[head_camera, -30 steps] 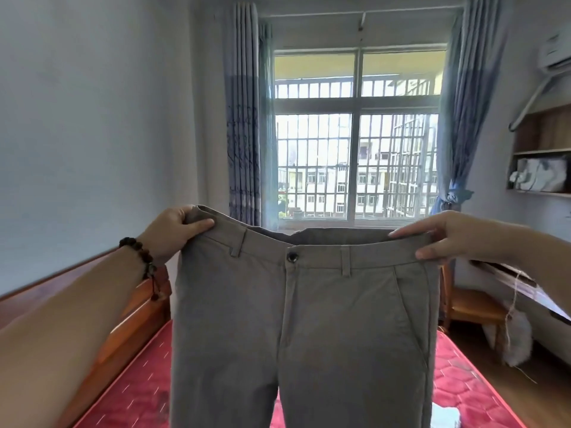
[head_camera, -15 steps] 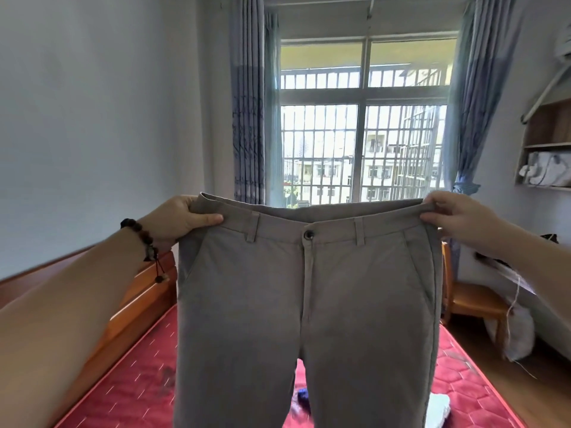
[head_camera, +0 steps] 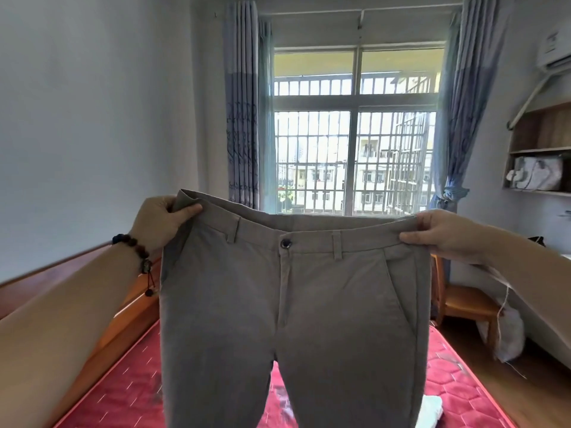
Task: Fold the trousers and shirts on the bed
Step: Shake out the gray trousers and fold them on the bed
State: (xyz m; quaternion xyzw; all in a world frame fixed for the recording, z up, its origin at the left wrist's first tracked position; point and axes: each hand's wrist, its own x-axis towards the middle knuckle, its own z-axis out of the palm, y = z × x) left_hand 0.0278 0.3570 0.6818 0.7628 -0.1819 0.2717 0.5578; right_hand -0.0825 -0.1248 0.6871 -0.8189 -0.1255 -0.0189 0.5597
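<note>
Above the near end of the bed [head_camera: 457, 393], the left hand [head_camera: 157, 222] and right hand [head_camera: 438, 233] are each pinching a waistband corner of the trousers [head_camera: 293, 319], which are hanging limp, looking soft and light, best gripped at that firmer band.

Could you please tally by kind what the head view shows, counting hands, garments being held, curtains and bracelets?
Hands: 2, left hand and right hand, each gripping the waistband.
Garments held: 1, grey trousers.
Curtains: 2, left curtain and right curtain.
Bracelets: 1, beaded bracelet on the left wrist.
Total: 6
</note>
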